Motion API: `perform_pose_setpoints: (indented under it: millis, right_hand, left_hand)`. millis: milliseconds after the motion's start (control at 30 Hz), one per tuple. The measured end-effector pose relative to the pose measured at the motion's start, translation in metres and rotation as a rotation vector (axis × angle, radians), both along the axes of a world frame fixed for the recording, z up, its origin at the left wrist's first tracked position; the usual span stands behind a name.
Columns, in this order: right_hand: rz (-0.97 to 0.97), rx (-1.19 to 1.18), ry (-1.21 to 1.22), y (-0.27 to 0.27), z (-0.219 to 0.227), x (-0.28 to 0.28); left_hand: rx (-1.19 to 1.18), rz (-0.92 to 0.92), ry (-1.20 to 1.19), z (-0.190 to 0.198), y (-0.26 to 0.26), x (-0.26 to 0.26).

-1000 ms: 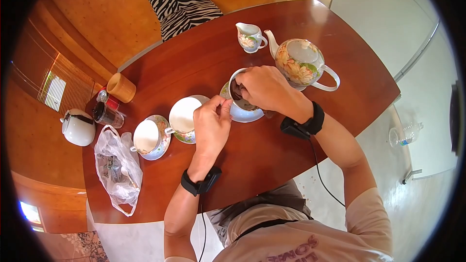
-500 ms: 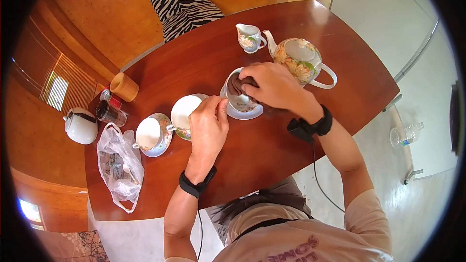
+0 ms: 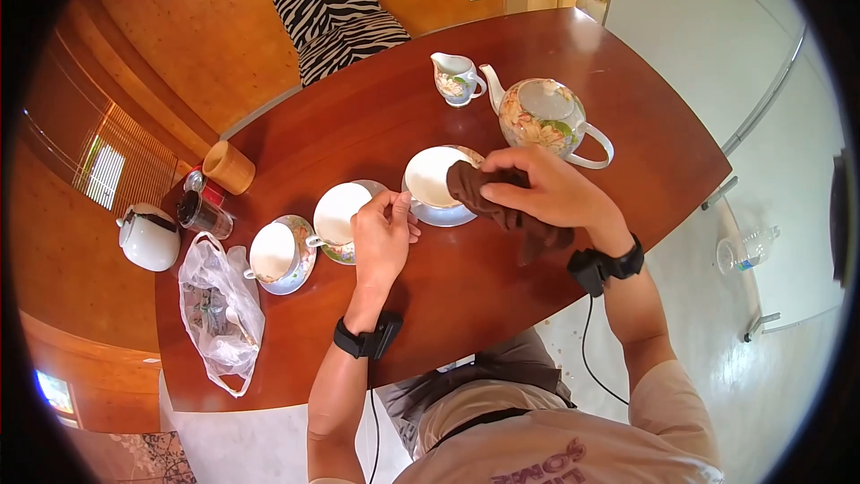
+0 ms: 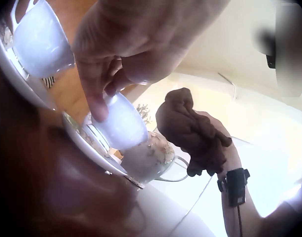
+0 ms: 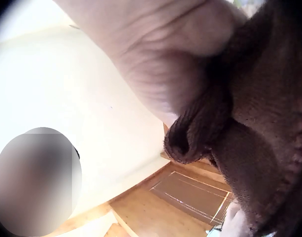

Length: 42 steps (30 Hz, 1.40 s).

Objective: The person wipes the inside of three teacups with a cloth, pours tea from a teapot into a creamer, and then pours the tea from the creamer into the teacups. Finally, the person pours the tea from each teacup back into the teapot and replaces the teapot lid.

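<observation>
A white teacup point(image 3: 431, 176) stands on a floral saucer point(image 3: 445, 216) mid-table. My right hand point(image 3: 522, 181) grips a bunched brown cloth point(image 3: 494, 202) just right of the cup's rim, the cloth hanging down over the table. In the right wrist view the cloth point(image 5: 262, 128) fills the frame under my palm. My left hand point(image 3: 398, 209) pinches the cup at its near-left side. The left wrist view shows a fingertip point(image 4: 97, 109) against the cup point(image 4: 125, 127), with the cloth point(image 4: 193, 131) held apart from it.
A floral teapot point(image 3: 541, 115) and creamer point(image 3: 451, 79) stand behind the cup. Two more cups on saucers point(image 3: 339, 213) point(image 3: 272, 252) sit to the left, then a plastic bag point(image 3: 215, 306), glass jar point(image 3: 198, 211), wooden cup point(image 3: 227, 166) and white pot point(image 3: 147, 236). The table edge point(image 3: 502, 332) runs near my body.
My right hand has drawn the brown cloth out of the cup and moved right, leaving the cup upright on its saucer. My left hand has stayed at the cup's side.
</observation>
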State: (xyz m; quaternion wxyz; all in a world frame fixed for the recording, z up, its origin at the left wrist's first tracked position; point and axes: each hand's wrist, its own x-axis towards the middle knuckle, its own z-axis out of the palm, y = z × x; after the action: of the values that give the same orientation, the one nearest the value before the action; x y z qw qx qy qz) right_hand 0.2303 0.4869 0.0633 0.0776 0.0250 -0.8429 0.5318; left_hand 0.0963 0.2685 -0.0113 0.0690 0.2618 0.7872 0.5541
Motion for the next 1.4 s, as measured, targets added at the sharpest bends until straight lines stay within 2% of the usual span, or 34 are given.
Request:
perform_pose_setpoints:
  millis: [133, 167, 233, 333, 467, 533, 767, 867, 967, 1033, 1067, 1167, 1233, 1400]
  right_hand:
    - [-0.066, -0.076, -0.055, -0.003, -0.001, 0.024]
    - [-0.066, -0.075, -0.056, -0.002, -0.005, 0.028]
    - [-0.127, 0.078, 0.042, -0.002, -0.014, 0.035]
    - [-0.134, 0.003, -0.036, -0.006, -0.016, 0.044]
    - [-0.132, 0.014, -0.043, -0.005, -0.028, 0.055]
    - [-0.147, 0.105, -0.021, -0.002, -0.033, 0.061]
    - [-0.192, 0.029, -0.096, 0.004, -0.039, 0.078]
    - [-0.217, 0.139, -0.003, 0.008, -0.051, 0.082]
    - [-0.247, 0.12, -0.027, 0.009, -0.049, 0.087]
    - [-0.308, 0.018, -0.177, 0.01, -0.044, 0.09]
    - [-0.305, 0.018, -0.176, 0.011, -0.043, 0.092]
    - [-0.367, 0.064, -0.166, 0.015, -0.046, 0.098]
    - [-0.425, 0.24, -0.039, 0.023, -0.056, 0.102]
    - [-0.544, 0.384, -0.023, 0.043, -0.065, 0.116]
  left_hand:
    - [0.055, -0.047, -0.15, -0.012, 0.004, -0.002]
    - [0.056, -0.046, -0.151, -0.013, 0.006, -0.002]
    - [0.05, -0.054, -0.15, -0.013, 0.008, 0.0]
    - [0.066, -0.046, -0.167, -0.017, 0.011, -0.003]
    - [0.058, -0.038, -0.167, -0.018, 0.013, -0.005]
    - [0.062, -0.034, -0.17, -0.019, 0.013, -0.006]
    - [-0.014, -0.011, -0.143, -0.014, 0.012, -0.005]
    - [-0.046, -0.002, -0.132, -0.015, 0.011, -0.004]
    - [-0.066, -0.001, -0.111, -0.018, 0.011, -0.004]
    - [-0.086, -0.004, -0.059, -0.02, 0.01, -0.004]
    - [-0.086, -0.001, -0.058, -0.021, 0.009, -0.004]
    - [-0.07, -0.017, -0.06, -0.022, 0.009, -0.002]
    - [0.002, -0.004, -0.092, -0.023, 0.01, -0.002]
    - [0.012, 0.029, -0.102, -0.023, 0.013, -0.001]
